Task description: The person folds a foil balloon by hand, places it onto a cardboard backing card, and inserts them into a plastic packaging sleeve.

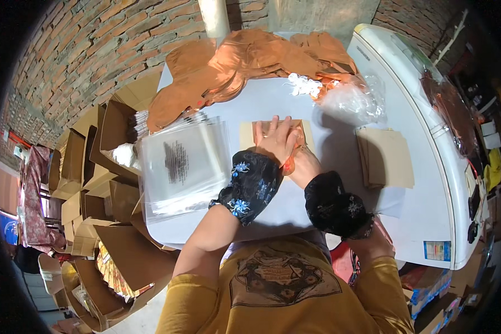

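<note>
My left hand (277,140) lies flat, fingers spread, on a folded piece of orange fabric (259,132). The fabric rests on a tan card (246,135) at the middle of the table. Against it, on the right, is my right hand (305,167); its fingers are partly hidden, so their grip does not show. Something small and red shows between the two hands. Black sleeve covers with blue flowers wrap my forearms. To the left is a stack of clear plastic bags (203,156) with dark print. A pile of tan cards (385,158) lies to the right.
Orange fabric pieces (234,61) heap along the far side of the pale table (261,209). White tags (304,85) and crumpled clear plastic (350,104) lie beside them. Open cardboard boxes (133,250) crowd the left. A white refrigerator-like appliance (428,128) borders the right.
</note>
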Available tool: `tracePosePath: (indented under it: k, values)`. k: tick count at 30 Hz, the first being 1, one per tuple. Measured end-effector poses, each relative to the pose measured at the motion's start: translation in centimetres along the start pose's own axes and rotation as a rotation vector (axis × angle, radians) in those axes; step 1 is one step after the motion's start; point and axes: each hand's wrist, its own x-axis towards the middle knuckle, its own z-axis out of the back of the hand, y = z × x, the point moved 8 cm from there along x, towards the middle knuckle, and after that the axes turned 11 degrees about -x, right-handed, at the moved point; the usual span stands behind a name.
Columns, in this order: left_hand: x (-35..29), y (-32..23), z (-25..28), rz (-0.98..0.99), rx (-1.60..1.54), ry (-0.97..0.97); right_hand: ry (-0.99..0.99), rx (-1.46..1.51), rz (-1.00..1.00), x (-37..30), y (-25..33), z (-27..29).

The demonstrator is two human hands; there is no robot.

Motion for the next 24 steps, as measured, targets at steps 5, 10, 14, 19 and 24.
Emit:
tracePosePath:
  k: [5, 10, 14, 19, 24]
  values:
    - [-1.0, -1.2, 0.8, -0.192, -0.017, -0.165, -0.302, -0.108, 0.121, -1.0, -0.2, 0.7]
    - [-0.6, -0.2, 0.8, -0.056, -0.058, -0.145, -0.43, 0.061, 0.219, -2.7, 0.0, 4.1]
    - [-0.3, -1.1, 0.9, 0.061, -0.104, -0.116, -0.457, 0.155, -0.119, -2.8, -4.6, 5.3]
    - [-0.9, -1.0, 0.9, 0.061, -0.018, -0.125, -0.611, 0.124, -0.022, 0.3, -2.9, 6.5]
    - [-0.7, -0.3, 0.4, 0.045, -0.114, -0.17, -0.614, 0.034, 0.015, 1.0, -4.0, 3.3]
